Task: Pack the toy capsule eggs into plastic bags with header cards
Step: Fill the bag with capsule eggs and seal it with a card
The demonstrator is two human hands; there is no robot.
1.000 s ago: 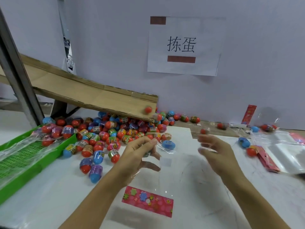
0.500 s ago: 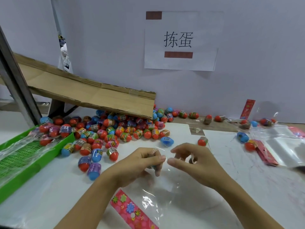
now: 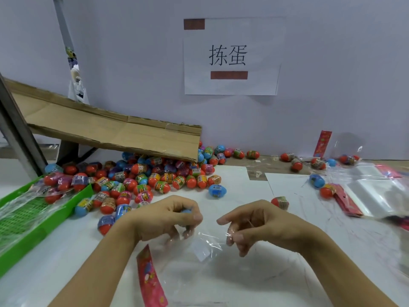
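Observation:
A clear plastic bag (image 3: 199, 260) lies on the white table, its pink header card (image 3: 150, 278) pointing towards me. My left hand (image 3: 168, 218) is curled round a blue capsule egg (image 3: 186, 211), mostly hidden in the palm, and its fingertips touch the bag's mouth. My right hand (image 3: 254, 224) pinches the opposite edge of the mouth between thumb and fingertips. A big pile of capsule eggs (image 3: 155, 176) lies behind my left hand. A single blue egg (image 3: 217, 190) and a red one (image 3: 280, 202) sit just beyond my hands.
A cardboard chute (image 3: 115, 131) slopes down over the pile. A green tray (image 3: 42, 220) with bagged eggs stands at the left edge. Spare bags and red header cards (image 3: 363, 196) are stacked on the right, with loose eggs nearby. A paper sign (image 3: 230, 56) hangs on the wall.
Both hands came down to the table with the bag. They closed on its mouth and have now drawn slightly apart. The header card swung from level to pointing at me.

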